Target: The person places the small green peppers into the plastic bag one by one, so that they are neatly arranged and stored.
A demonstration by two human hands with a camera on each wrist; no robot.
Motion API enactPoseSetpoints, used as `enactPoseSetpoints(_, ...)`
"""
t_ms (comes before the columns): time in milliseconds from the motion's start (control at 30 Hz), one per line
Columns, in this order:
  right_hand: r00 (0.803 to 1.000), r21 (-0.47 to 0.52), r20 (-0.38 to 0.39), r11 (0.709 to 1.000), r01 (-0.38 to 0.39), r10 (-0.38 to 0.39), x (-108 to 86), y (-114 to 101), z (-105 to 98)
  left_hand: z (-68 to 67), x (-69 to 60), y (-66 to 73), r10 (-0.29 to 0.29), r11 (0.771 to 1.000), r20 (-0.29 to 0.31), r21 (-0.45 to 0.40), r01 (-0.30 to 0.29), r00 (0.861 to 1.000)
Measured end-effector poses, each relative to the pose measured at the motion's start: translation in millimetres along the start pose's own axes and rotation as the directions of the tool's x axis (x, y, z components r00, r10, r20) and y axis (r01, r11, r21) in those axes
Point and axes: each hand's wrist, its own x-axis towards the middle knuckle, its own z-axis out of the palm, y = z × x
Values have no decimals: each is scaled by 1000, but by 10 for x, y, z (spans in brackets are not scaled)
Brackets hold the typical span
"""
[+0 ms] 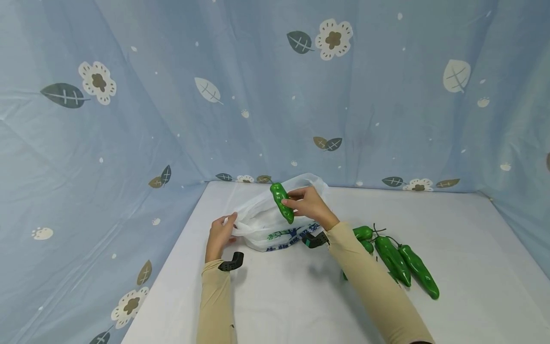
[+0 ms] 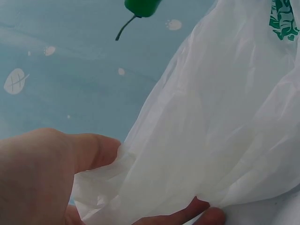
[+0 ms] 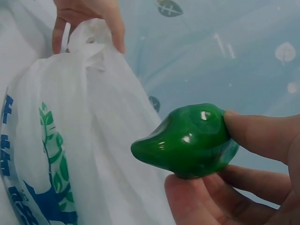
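A white plastic bag (image 1: 262, 215) with green and blue print lies at the table's back, its mouth spread. My left hand (image 1: 221, 233) grips the bag's left edge; in the left wrist view the thumb and fingers of this hand (image 2: 51, 173) pinch the thin plastic (image 2: 187, 131). Above the bag, my right hand (image 1: 311, 206) holds a glossy green pepper (image 1: 282, 203), stem up and tip down. Seen from the right wrist, the pepper (image 3: 187, 140) sits between thumb and fingertips of my right hand (image 3: 253, 173), beside the bag (image 3: 108, 140).
Several green peppers (image 1: 392, 260) lie on the white table (image 1: 477, 248) to the right, some partly hidden behind my right sleeve (image 1: 374, 286). A blue curtain (image 1: 258, 95) with leaf and flower prints hangs behind and at the sides.
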Motion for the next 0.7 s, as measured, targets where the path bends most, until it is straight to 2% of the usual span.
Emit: enactPoseSetpoints(700,998,-12,-63,1000,-17,16,174,82,326,-3,4,-8,-4,1000,25,-17,5,1000)
